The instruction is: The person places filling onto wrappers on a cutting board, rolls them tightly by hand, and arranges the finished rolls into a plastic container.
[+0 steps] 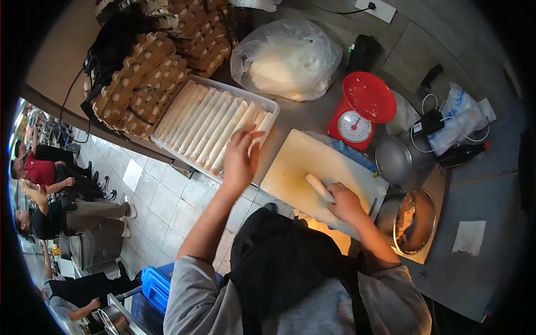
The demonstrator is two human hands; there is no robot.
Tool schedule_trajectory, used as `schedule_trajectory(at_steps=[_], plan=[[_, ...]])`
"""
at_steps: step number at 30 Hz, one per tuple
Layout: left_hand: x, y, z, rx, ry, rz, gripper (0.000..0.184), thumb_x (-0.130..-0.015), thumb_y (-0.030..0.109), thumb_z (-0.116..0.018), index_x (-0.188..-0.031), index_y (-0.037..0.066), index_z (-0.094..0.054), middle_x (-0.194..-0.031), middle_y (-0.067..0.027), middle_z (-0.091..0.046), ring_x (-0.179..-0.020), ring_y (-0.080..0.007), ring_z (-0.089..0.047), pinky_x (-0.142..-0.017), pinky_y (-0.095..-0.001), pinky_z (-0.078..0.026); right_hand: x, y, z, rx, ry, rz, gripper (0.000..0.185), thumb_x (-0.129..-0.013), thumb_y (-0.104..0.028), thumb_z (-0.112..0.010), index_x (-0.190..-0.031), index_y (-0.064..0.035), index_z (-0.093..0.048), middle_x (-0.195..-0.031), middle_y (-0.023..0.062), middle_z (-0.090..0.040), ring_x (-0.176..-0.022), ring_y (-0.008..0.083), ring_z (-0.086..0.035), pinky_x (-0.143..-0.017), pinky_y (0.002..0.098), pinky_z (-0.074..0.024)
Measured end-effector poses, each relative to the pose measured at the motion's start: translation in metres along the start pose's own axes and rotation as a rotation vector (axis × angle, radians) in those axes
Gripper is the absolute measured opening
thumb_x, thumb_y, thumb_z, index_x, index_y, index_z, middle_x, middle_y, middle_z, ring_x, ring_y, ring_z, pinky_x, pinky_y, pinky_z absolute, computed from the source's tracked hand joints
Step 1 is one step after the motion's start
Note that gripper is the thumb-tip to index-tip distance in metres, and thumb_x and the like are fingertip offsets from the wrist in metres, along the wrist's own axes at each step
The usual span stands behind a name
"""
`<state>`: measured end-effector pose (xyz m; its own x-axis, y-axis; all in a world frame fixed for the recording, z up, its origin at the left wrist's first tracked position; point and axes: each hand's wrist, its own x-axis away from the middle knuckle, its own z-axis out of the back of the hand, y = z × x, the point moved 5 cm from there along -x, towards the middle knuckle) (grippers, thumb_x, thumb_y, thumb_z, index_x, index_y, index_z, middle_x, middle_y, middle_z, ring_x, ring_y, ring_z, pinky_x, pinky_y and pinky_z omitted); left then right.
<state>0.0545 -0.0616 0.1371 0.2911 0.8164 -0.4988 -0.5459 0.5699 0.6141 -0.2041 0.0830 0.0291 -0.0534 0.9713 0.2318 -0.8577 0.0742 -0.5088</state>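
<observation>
A white plastic tray [272,107] holds a row of several long, pale spring rolls [215,123]. My left hand [241,156] is over the right end of that row, fingers spread apart with nothing visible in them. On the white cutting board [285,162], stained yellow, my right hand [347,204] is closed around the near end of a single pale roll [318,185]. That roll's far end sticks out past the fingers; the palm hides the rest.
Right of the board stand a metal pot [430,215] of orange-brown filling, a metal bowl [393,160] and a red kitchen scale [357,120]. Behind are a clear bag [285,58] and stacked egg cartons [139,89]. Other people [53,173] stand at the left.
</observation>
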Motion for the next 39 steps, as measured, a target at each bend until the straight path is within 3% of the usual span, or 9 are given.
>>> schedule_trajectory(at_steps=[2,6,13,16,23,29,33,36,39], plan=[[-0.017,-0.03,0.008,-0.021,-0.009,-0.03,0.022,-0.084,-0.002,-0.058,-0.104,0.003,-0.067,-0.113,-0.0183,-0.065,-0.109,-0.0364,-0.059,-0.095,-0.0405,-0.045,-0.004,-0.002,0.008,-0.325,-0.26,-0.141,0.04,-0.073,-0.008,-0.071,-0.11,-0.0026,-0.059,-0.097,0.0088,-0.061,-0.088,0.023,-0.063,-0.076,0.0336,-0.0514],[-0.056,-0.079,0.001,-0.007,-0.17,-0.057,0.023,-0.084,0.002,-0.059,-0.106,0.004,-0.066,-0.111,-0.0165,-0.066,-0.107,-0.0354,-0.06,-0.094,-0.0408,-0.047,-0.017,-0.032,0.014,-0.999,-0.33,-0.187,0.035,-0.081,-0.011,-0.071,-0.112,-0.0038,-0.056,-0.094,0.0006,-0.058,-0.083,0.0105,-0.059,-0.072,0.025,-0.0488],[-0.104,-0.125,-0.044,0.093,-0.453,-0.306,0.028,-0.081,0.005,-0.064,-0.109,0.004,-0.066,-0.112,-0.0169,-0.065,-0.105,-0.0358,-0.06,-0.093,-0.0419,-0.047,-0.092,-0.172,0.034,-1.605,-0.163,0.059,0.038,-0.087,-0.008,-0.065,-0.12,-0.0057,-0.047,-0.095,0.0052,-0.057,-0.086,0.0149,-0.059,-0.071,0.0309,-0.0509],[-0.108,-0.127,-0.045,0.03,-0.538,-0.36,0.032,-0.075,0.007,-0.068,-0.107,0.003,-0.067,-0.104,-0.0173,-0.065,-0.101,-0.0356,-0.06,-0.092,-0.0433,-0.046,-0.136,-0.207,0.015,-1.659,-0.084,-0.064,0.043,-0.086,-0.008,-0.066,-0.122,-0.0064,-0.043,-0.097,0.0077,-0.058,-0.089,0.0185,-0.061,-0.074,0.0359,-0.0529],[-0.119,-0.141,-0.047,0.121,-0.64,-0.341,0.031,-0.073,0.014,-0.07,-0.102,0.004,-0.068,-0.099,-0.0158,-0.066,-0.097,-0.0346,-0.062,-0.088,-0.0432,-0.048,-0.175,-0.222,-0.012,-1.325,0.325,-0.509,0.047,-0.084,-0.002,-0.065,-0.124,-0.0024,-0.041,-0.098,0.0116,-0.059,-0.092,0.0218,-0.062,-0.076,0.0423,-0.0549],[-0.117,-0.149,-0.049,0.188,-0.605,-0.322,0.031,-0.076,0.018,-0.068,-0.103,0.003,-0.068,-0.105,-0.0146,-0.066,-0.103,-0.0336,-0.061,-0.094,-0.0419,-0.046,-0.186,-0.2,-0.047,-0.714,0.425,-0.517,0.057,-0.082,-0.003,-0.066,-0.131,0.0052,-0.037,-0.111,0.0222,-0.061,-0.106,0.0323,-0.062,-0.09,0.0379,-0.0491],[-0.118,-0.147,-0.05,0.153,-0.652,-0.315,0.033,-0.08,0.019,-0.065,-0.108,0.003,-0.066,-0.11,-0.0138,-0.066,-0.108,-0.0329,-0.059,-0.098,-0.0421,-0.044,-0.175,-0.211,-0.051,-0.558,0.418,-0.405,0.064,-0.08,-0.007,-0.066,-0.134,0.0076,-0.035,-0.12,0.0304,-0.055,-0.114,0.0404,-0.056,-0.098,0.0418,-0.0447],[-0.119,-0.137,-0.046,0.161,-0.546,-0.354,0.031,-0.081,0.018,-0.063,-0.109,0.004,-0.065,-0.109,-0.0142,-0.065,-0.107,-0.0334,-0.059,-0.097,-0.0428,-0.044,-0.161,-0.234,-0.046,-0.297,0.311,-0.449,0.066,-0.08,-0.002,-0.065,-0.137,0.0096,-0.032,-0.115,0.0253,-0.057,-0.105,0.0288,-0.061,-0.09,0.0351,-0.0487],[-0.12,-0.125,-0.052,0.239,-0.564,-0.453,0.023,-0.082,0.018,-0.063,-0.101,0.005,-0.066,-0.103,-0.0145,-0.065,-0.102,-0.0342,-0.06,-0.092,-0.0432,-0.045,-0.145,-0.247,-0.046,-0.234,0.29,-0.459,0.075,-0.077,-0.006,-0.068,-0.14,0.0095,-0.03,-0.116,0.0272,-0.055,-0.102,0.0327,-0.06,-0.088,0.0372,-0.0491]])
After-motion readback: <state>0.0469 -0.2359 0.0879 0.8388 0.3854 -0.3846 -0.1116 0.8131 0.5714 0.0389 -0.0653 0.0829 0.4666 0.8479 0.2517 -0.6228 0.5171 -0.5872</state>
